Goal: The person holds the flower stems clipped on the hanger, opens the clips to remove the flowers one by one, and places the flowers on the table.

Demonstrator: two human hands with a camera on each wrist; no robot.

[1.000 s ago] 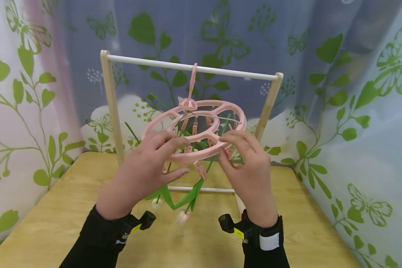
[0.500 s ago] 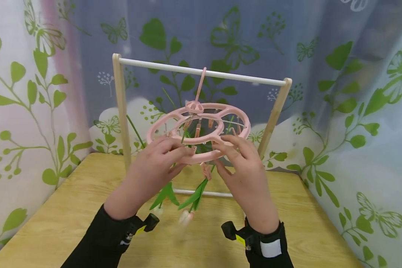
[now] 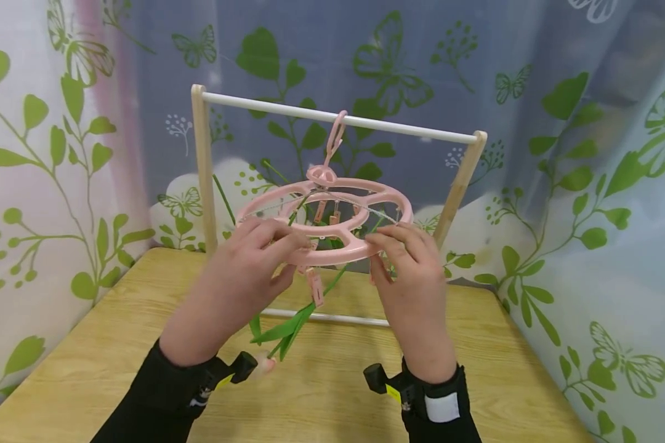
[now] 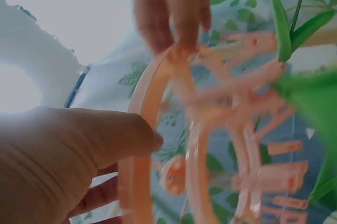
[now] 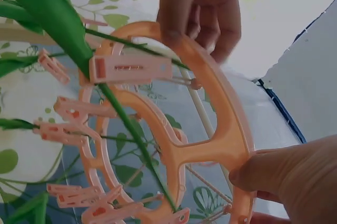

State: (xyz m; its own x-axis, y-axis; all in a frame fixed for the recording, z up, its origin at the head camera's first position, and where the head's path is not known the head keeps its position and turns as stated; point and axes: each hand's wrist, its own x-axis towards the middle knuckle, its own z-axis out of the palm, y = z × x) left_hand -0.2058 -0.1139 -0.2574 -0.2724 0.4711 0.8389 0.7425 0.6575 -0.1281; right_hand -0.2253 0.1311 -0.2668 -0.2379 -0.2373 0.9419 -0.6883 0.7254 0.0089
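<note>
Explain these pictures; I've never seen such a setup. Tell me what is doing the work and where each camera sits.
No machine works here: it is a person's bare left hand and right hand. The wide picture comes from a camera on the head; the closer two, from the left wrist camera and right wrist camera. Both hands pinch the near rim of a round pink hanger, hooked over the white bar of a wooden frame standing on a wooden table. Pink clips hang below the hanger, and a flower with green leaves hangs head down.
</note>
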